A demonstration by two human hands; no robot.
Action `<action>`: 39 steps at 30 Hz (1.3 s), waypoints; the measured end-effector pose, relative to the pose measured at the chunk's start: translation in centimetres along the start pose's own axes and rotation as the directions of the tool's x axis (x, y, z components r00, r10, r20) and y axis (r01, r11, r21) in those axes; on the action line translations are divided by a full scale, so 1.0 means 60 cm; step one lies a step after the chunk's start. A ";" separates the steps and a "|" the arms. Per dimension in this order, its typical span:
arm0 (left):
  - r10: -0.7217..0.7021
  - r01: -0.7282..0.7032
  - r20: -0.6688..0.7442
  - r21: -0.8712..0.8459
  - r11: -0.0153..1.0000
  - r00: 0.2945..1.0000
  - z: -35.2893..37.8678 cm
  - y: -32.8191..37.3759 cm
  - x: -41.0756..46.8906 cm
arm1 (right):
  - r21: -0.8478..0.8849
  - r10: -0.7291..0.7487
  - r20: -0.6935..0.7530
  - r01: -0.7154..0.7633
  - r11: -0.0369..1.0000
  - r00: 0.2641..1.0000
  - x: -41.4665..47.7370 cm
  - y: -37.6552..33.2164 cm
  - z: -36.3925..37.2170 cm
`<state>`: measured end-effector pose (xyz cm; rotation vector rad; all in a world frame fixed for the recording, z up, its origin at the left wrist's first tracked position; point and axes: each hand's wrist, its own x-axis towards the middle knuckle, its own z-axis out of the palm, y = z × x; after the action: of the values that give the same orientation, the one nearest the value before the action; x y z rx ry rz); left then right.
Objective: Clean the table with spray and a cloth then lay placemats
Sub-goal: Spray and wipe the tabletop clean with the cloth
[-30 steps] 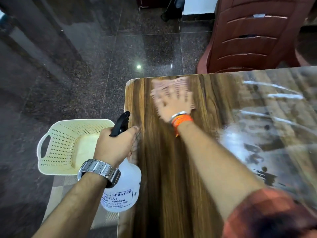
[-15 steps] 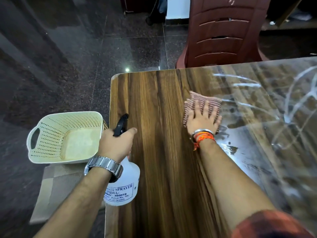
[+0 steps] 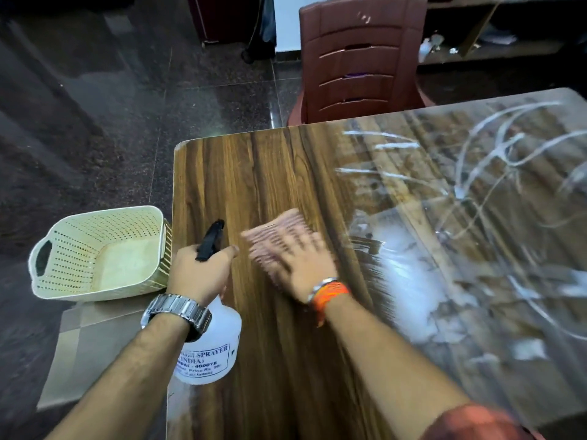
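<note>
My right hand (image 3: 298, 265) lies flat, fingers spread, on a pink striped cloth (image 3: 279, 227) pressed to the wooden table (image 3: 254, 173); both are motion-blurred. My left hand (image 3: 200, 271) grips the neck of a translucent spray bottle (image 3: 212, 347) with a black trigger head (image 3: 211, 239), held at the table's left edge. The bottle's label reads "SPRAYER". The right part of the table shows glare and white wet streaks (image 3: 413, 274).
A cream perforated plastic basket (image 3: 95, 252) sits on a lower surface left of the table, beside a beige mat or board (image 3: 95, 354). A maroon plastic chair (image 3: 359, 58) stands at the table's far side. Dark polished floor lies to the left.
My right hand has swept the cloth from the table's far left corner to the right, then back toward me and left, close to the bottle. The left hand keeps holding the sprayer.
</note>
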<state>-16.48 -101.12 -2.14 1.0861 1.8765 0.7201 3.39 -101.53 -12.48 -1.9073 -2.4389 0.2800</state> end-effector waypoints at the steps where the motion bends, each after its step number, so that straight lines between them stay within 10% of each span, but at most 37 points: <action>1: 0.005 -0.005 0.007 -0.002 1.000 1.000 0.001 -0.004 -0.007 | -0.001 0.201 -0.035 -0.201 0.980 0.979 -0.017 0.064 -0.005; 3: 0.014 -0.014 0.012 -0.007 1.000 1.000 0.000 -0.014 -0.022 | 0.083 0.579 -0.013 -0.576 0.813 0.815 -0.055 0.173 -0.023; 6: 0.015 -0.015 -0.005 -0.023 1.000 1.000 -0.003 -0.029 -0.045 | 0.144 0.750 0.083 -0.753 0.642 0.656 -0.075 0.191 -0.030; 11: 0.012 -0.012 0.063 -0.003 1.000 0.998 -0.008 -0.050 -0.083 | 0.066 0.266 -0.012 -0.264 0.962 0.964 -0.133 -0.043 0.013; 15: 0.017 -0.018 0.087 0.011 1.000 0.996 -0.008 -0.076 -0.127 | 0.072 -0.084 0.053 0.080 0.994 0.995 -0.275 -0.142 0.055; 19: 0.030 -0.031 0.164 0.002 1.000 0.986 0.002 -0.109 -0.193 | 0.002 0.238 -0.004 -0.238 0.971 0.971 -0.387 -0.042 0.046; 24: 0.035 -0.046 0.244 0.040 0.998 0.969 0.015 -0.147 -0.265 | 0.056 0.747 0.055 -0.749 0.660 0.663 -0.470 0.090 0.018; 32: 0.065 -0.088 0.313 0.060 0.994 0.948 0.084 -0.126 -0.349 | 0.032 0.264 0.052 -0.266 0.963 0.963 -0.481 -0.026 0.047; 39: 0.157 -0.185 0.399 0.032 0.982 0.903 0.247 -0.036 -0.431 | 0.084 0.405 0.000 -0.404 0.911 0.914 -0.525 0.122 0.036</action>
<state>2.78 -124.00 -1.48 1.3431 1.4810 0.4871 17.92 -130.52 -13.11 -2.3501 -1.9612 0.3653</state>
